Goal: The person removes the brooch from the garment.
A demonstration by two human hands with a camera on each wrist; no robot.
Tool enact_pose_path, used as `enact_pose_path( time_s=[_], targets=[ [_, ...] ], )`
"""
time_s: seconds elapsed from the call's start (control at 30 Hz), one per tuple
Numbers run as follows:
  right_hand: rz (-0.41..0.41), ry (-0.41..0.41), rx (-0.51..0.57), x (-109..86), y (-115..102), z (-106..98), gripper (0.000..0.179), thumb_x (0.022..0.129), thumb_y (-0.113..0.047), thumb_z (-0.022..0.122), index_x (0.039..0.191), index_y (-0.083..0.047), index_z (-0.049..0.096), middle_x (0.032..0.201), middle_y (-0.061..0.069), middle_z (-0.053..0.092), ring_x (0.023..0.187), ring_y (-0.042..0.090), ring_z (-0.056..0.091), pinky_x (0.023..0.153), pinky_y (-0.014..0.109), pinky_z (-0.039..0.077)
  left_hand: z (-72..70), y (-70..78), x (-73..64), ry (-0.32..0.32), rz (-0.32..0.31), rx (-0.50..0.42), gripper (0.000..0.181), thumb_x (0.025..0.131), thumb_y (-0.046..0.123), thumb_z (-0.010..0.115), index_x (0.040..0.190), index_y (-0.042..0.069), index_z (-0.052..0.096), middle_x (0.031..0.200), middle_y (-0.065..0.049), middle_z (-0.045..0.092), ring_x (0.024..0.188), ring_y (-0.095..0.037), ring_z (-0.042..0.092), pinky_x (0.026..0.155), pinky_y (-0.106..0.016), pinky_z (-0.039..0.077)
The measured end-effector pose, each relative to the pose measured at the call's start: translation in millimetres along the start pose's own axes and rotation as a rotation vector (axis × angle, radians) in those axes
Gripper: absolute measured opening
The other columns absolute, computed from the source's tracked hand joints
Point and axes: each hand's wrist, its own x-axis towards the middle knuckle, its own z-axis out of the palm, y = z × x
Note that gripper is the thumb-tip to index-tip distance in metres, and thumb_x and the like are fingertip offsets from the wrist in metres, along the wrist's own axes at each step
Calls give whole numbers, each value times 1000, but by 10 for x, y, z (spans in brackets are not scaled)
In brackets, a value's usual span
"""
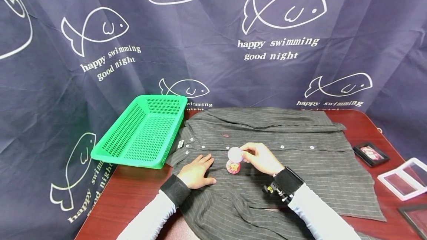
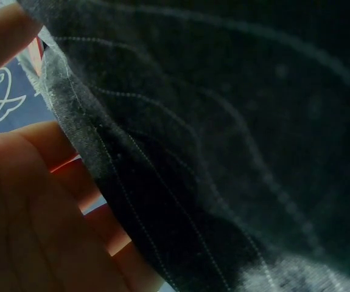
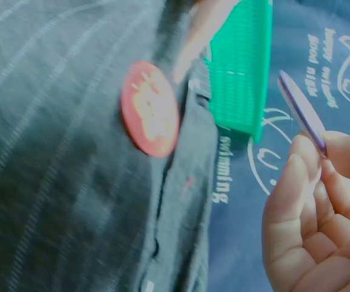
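A dark grey pinstriped shirt [image 1: 310,173] lies spread over the table. On it sits a round red badge [image 1: 233,167] with a yellow figure, also plain in the right wrist view. Just above this badge, my right hand [image 1: 261,158] pinches a second round badge [image 3: 301,112] between thumb and fingers. That badge is thin with a purple edge, and its face looks pale and washed out in the head view. My left hand [image 1: 197,172] rests on the shirt near the collar, left of the red badge, fingers extended. Dark striped cloth fills most of the left wrist view beside the palm.
A green plastic basket [image 1: 173,142] stands at the back left beside the collar. At the right are a small black frame [image 1: 371,154] with a pink picture, a white frame [image 1: 405,179] and a partly cut-off dark frame [image 1: 415,219]. A fish-print curtain hangs behind.
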Motion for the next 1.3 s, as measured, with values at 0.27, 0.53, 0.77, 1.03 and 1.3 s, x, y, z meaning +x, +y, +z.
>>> enact_pose_path(
  time_s=[0.27, 0.53, 0.77, 1.03, 1.3],
  targets=[
    [26, 82, 60, 1, 19, -126, 15, 93, -6, 63, 102, 3, 70, 91, 15, 72, 72, 1, 64, 67, 19, 54, 0, 2, 5, 20, 10, -2, 74, 85, 46, 69, 145, 8, 48, 154, -9, 42, 142, -37, 38, 108, -53, 41],
    [20, 139, 97, -16, 38, -210, 16, 92, -6, 65, 104, 5, 69, 90, 17, 72, 72, 1, 64, 67, 18, 54, -1, 7, 2, 9, 5, -4, 74, 85, 47, 69, 145, 8, 48, 155, -8, 41, 143, -37, 37, 108, -53, 41],
    [15, 159, 114, -40, 11, -270, 19, 93, -5, 64, 107, 6, 68, 92, 18, 72, 72, 1, 65, 67, 19, 55, -3, 12, 7, 16, 13, -7, 74, 85, 46, 70, 145, 7, 48, 154, -8, 42, 142, -38, 38, 108, -52, 41],
    [6, 170, 130, -66, 20, -280, 17, 92, -4, 64, 105, 7, 69, 90, 21, 72, 71, -1, 65, 67, 19, 56, 3, 8, 20, 25, 10, -25, 74, 83, 44, 72, 143, 7, 50, 153, -9, 43, 142, -38, 39, 109, -52, 41],
    [18, 215, 135, -73, 43, -297, 18, 92, -7, 65, 102, 8, 69, 85, 18, 72, 68, 3, 66, 64, 20, 56, 28, 16, 49, 88, -4, -75, 72, 86, 44, 69, 143, 5, 49, 148, -13, 49, 139, -37, 43, 109, -51, 41]
  ],
)
